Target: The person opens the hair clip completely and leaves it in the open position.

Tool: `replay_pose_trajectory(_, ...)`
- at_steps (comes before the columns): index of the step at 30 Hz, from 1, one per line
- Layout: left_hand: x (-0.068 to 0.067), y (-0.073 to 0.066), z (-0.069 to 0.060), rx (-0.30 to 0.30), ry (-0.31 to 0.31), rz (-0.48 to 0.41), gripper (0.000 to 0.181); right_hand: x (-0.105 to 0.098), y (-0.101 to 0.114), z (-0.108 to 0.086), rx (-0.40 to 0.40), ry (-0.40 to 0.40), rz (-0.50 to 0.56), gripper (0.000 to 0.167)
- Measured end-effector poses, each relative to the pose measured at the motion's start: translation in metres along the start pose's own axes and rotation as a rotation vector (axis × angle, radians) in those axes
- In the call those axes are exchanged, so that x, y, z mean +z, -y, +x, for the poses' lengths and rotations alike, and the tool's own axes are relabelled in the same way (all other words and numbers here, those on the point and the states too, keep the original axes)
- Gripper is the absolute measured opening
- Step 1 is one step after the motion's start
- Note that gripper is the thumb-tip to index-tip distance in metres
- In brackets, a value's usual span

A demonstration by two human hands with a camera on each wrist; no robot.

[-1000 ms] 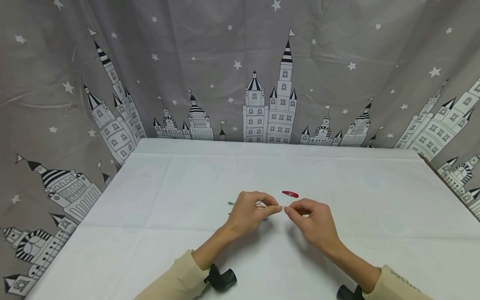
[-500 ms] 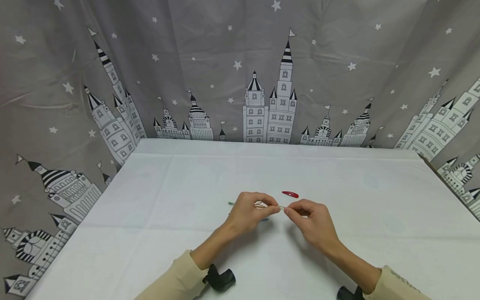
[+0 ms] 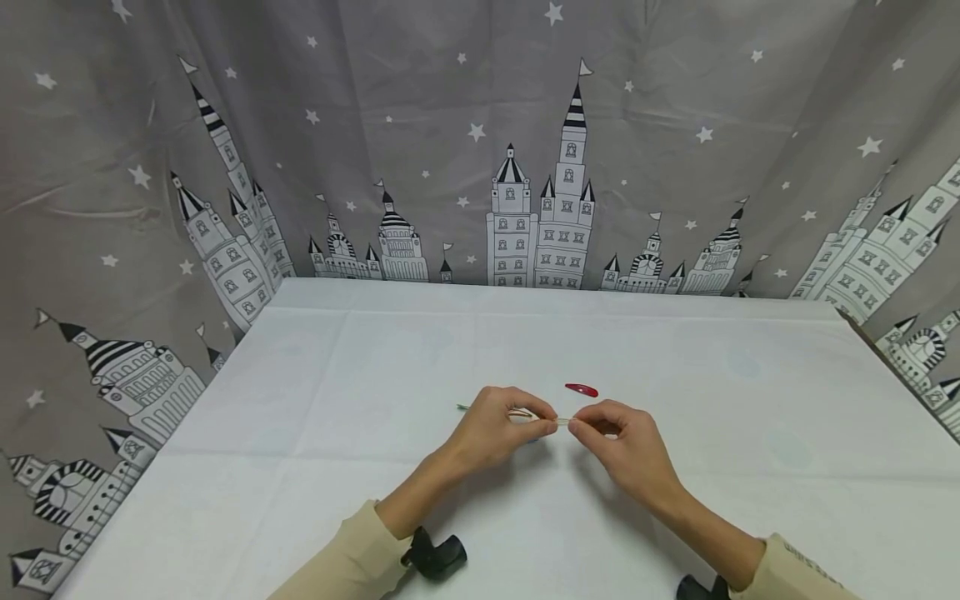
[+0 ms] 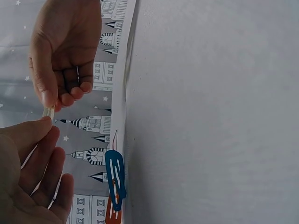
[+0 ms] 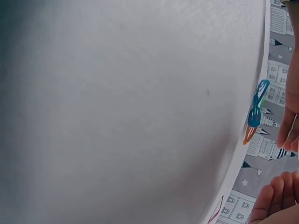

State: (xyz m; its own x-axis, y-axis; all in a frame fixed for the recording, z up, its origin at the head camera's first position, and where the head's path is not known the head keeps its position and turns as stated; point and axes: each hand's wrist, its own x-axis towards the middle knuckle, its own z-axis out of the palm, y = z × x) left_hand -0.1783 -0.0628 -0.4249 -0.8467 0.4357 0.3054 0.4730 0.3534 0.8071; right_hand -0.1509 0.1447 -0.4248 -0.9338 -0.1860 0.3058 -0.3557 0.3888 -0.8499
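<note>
Over the table, my left hand (image 3: 491,433) and right hand (image 3: 630,446) face each other, fingertips close together. Thumb and fingers of each pinch one end of a small pale yellow hair clip (image 4: 48,112), mostly covered by the fingertips. In the head view two thin pale strips show between the hands. A red snap hair clip (image 3: 581,389) lies on the table just beyond them. Blue snap clips (image 4: 115,179) and an orange one (image 4: 113,210) lie close together behind my left hand. A green clip tip (image 3: 462,407) pokes out left of that hand.
A white cloth covers the table (image 3: 360,375). Behind it hangs a grey curtain (image 3: 420,100) printed with castles and stars. A black wrist camera (image 3: 438,557) sits on the left wrist, another (image 3: 701,587) on the right.
Both hands stay nearly in place and keep their pinch. The left hand has dipped slightly, and the held clip now shows as two strips. The loose clips have not moved.
</note>
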Motion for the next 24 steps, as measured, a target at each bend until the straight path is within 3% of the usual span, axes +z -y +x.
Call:
replay_pose_trajectory(6,-0.0009,0.0016,-0.0006,0.023,0.002,-0.009,0.007,-0.0005,-0.0003,-0.0006,0.072,0.035,0.012,0.007)
replay_pose_trajectory(11,-0.0016,0.0026,-0.0001,0.004,-0.011,-0.009,0.007,-0.0002,0.0006,-0.0001,0.111,0.051,-0.003,0.018)
replay_pose_trajectory(24,-0.0016,0.0041,0.0004,-0.017,0.011,0.012,0.007,-0.0004,-0.0022,-0.0002,0.071,0.061,-0.009,0.015)
